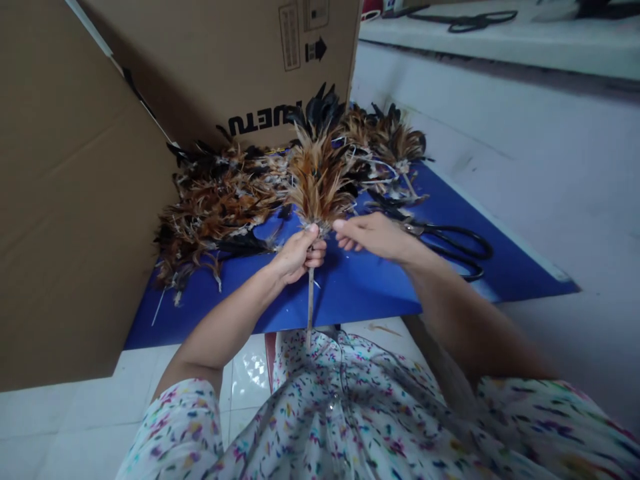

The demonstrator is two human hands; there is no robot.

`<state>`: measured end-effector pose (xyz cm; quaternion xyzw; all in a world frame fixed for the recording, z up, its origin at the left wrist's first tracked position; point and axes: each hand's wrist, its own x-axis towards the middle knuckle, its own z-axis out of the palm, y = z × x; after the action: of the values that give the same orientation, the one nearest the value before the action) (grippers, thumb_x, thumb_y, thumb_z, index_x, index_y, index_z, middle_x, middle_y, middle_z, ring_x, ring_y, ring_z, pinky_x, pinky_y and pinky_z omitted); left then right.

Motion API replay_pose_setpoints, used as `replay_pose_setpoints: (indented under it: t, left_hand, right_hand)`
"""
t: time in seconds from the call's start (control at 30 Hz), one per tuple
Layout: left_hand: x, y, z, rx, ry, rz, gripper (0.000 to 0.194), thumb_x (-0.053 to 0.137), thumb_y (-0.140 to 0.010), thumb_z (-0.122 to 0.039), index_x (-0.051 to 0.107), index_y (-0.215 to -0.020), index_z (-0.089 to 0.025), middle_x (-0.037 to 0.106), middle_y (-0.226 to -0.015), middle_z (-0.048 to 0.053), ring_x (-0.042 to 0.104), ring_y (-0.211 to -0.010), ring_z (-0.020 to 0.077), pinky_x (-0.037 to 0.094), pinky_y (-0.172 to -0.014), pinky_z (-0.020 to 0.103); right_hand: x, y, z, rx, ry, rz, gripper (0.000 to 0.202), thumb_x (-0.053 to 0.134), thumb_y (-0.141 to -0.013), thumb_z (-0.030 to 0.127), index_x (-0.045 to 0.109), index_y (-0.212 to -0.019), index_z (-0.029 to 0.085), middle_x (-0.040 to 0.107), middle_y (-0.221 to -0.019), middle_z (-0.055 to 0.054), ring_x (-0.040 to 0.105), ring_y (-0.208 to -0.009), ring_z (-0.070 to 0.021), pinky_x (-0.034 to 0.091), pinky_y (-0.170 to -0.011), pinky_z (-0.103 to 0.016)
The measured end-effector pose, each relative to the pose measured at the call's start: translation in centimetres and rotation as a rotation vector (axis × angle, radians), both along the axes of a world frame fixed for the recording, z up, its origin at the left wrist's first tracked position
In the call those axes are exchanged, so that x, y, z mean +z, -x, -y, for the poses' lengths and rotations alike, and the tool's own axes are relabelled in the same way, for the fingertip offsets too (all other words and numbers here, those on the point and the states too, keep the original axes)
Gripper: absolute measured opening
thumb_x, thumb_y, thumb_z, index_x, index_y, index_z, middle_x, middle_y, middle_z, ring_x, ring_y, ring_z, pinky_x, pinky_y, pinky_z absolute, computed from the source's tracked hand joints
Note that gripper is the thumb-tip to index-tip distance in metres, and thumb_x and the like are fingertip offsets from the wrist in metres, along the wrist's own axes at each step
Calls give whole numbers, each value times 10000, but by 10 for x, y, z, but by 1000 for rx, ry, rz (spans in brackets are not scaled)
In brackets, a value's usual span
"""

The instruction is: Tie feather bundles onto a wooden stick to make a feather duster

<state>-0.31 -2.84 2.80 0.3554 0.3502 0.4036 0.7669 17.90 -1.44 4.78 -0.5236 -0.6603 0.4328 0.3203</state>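
Observation:
A feather duster (320, 173) with brown and black feathers stands upright in the middle of the view. My left hand (299, 255) is wrapped round its thin stick (311, 300), just below the lowest feathers. Beside the base of the feathers, on the right, my right hand (367, 235) has its fingers curled, thumb and forefinger pinched together. What that pinch holds, if anything, is too small to make out. Black-handled scissors (450, 243) lie on the blue tabletop just right of my right hand, partly hidden by my forearm.
A heap of loose brown and black feathers (215, 207) covers the left of the blue tabletop (360, 293). More feathers (400, 137) lie at the back right. Cardboard (200, 73) rises behind and left. A wall stands at right, with another pair of scissors (483, 20) on its ledge.

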Motion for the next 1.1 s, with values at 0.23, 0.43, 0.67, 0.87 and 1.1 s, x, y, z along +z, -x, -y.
replay_pose_setpoints:
  t: [0.23,0.43,0.67,0.87,1.1]
  left_hand:
    - [4,-8,12,22,-88,-156,377,631,-882,-406,387,-712,-175,299,-590,-83,226,-429,4,144,-397,112]
    - [7,-9,16,51,-124,-181,401,637,-861,-488,376,-775,-196,315,-602,-90,245,-418,4,166,-392,104]
    - [2,-9,14,53,-104,-158,396,665,-847,-461,383,-771,-194,336,-595,-90,263,-404,1,191,-383,94]
    - [4,-5,5,-34,14,24,253,482,-948,-335,490,-773,-151,469,-616,-14,416,-441,62,357,-403,162]
    - [-4,5,-8,-179,138,184,377,344,-979,-359,612,-870,-117,585,-696,73,540,-517,137,509,-485,268]
  right_hand:
    - [-12,48,-9,170,327,-500,426,854,-582,525,644,-683,168,625,-626,19,530,-585,-102,438,-530,-234]
    - [-7,67,-25,-12,434,-655,177,801,-630,237,643,-608,162,646,-613,5,569,-593,-110,462,-562,-237]
    - [-11,73,-26,-84,399,-624,208,631,-777,224,645,-587,138,633,-561,-3,542,-506,-94,426,-483,-222]
    - [-10,64,-25,-18,416,-651,259,563,-845,252,667,-644,127,588,-485,14,486,-384,-82,330,-345,-209]
    - [-13,58,-26,50,480,-729,236,581,-844,305,681,-717,133,631,-519,0,528,-386,-105,373,-322,-214]
